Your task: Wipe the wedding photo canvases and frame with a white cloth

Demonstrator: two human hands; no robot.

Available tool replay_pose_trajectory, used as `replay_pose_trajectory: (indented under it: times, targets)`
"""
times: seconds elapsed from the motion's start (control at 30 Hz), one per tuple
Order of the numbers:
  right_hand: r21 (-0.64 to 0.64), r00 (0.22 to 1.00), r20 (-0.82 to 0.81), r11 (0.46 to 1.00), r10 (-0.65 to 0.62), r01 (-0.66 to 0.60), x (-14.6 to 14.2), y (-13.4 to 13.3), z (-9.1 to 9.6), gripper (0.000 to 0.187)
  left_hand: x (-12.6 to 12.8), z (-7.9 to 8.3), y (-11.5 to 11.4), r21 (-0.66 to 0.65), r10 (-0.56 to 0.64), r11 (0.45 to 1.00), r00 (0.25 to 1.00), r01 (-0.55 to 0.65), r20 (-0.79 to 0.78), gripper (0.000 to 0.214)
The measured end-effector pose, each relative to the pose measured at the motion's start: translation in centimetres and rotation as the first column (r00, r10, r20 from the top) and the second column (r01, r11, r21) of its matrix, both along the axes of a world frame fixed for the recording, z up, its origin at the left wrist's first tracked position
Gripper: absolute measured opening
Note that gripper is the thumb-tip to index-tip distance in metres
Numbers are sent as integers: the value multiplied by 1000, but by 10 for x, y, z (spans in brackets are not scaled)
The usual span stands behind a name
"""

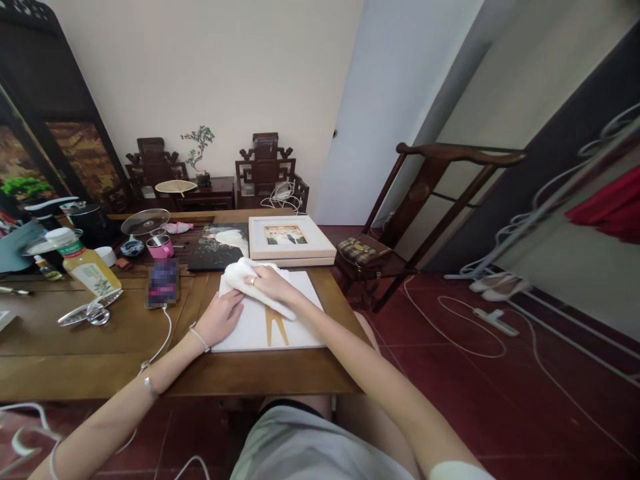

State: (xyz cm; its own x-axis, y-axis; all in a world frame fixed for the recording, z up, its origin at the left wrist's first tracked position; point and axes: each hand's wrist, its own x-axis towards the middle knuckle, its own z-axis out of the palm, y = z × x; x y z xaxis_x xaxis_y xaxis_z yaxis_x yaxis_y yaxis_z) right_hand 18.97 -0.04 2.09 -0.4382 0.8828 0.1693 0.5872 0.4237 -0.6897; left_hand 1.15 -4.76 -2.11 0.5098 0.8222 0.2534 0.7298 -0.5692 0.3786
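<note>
A white board (253, 328) with a tan two-legged stand on it lies flat at the table's near edge. My left hand (220, 317) rests flat on the board's left side, fingers stretched out. On the board's far end my right hand (267, 283) presses down on a white cloth (245, 275), fingers curled over it. A ring shows on that hand, and a bracelet circles my left wrist.
Beyond the board lie a framed photo (290, 239) on a white box and a dark picture (220, 245). A phone (163, 283) with a cable, a juice bottle (86, 265), scissors (90, 312) and a pink cup (160, 247) crowd the table (75, 360) on the left. A wooden chair (400, 227) stands right.
</note>
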Motion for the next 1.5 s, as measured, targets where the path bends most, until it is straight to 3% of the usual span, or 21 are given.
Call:
replay_pose_trajectory:
  times: [0.17, 0.37, 0.47, 0.63, 0.73, 0.87, 1.07, 1.17, 1.3, 1.5]
  targets:
    - [-10, 998, -41, 998, -55, 55, 40, -5, -7, 27, -2, -6, 2, 7, 19, 1000, 1000, -19, -25, 39]
    - [-74, 966, -70, 967, -247, 242, 110, -23, -19, 33, -3, -10, 2, -13, 30, 999, 999, -30, -28, 40]
    - [-71, 972, -40, 971, -233, 230, 123, -49, -21, 30, -3, -9, 2, -8, 38, 999, 999, -38, -17, 40]
    - [15, 969, 172, 984, -179, 180, 124, -110, -16, 27, -2, -9, 3, 4, 33, 999, 999, -33, -7, 40]
    - [-16, 967, 219, 991, -129, 136, 126, -133, -12, 28, -2, -10, 3, -8, 38, 999, 999, -38, -32, 41]
    - [-24, 964, 221, 987, -150, 159, 128, -122, -11, 32, -1, -11, 3, -29, 55, 998, 998, -56, -35, 42]
    - [64, 985, 101, 989, -140, 134, 119, -51, -16, 27, -1, -12, 3, -29, 39, 999, 999, -40, -16, 42]
    - [108, 980, 96, 981, -174, 164, 113, -33, -16, 26, -1, -11, 4, -37, 41, 998, 999, -42, -20, 42]
    - [105, 981, 114, 984, -156, 144, 110, -42, -14, 24, -1, -11, 4, -49, 48, 998, 998, -50, -33, 43]
    - [43, 964, 217, 988, -153, 148, 121, -95, -9, 27, -1, -11, 3, -52, 48, 997, 999, -49, -18, 43]
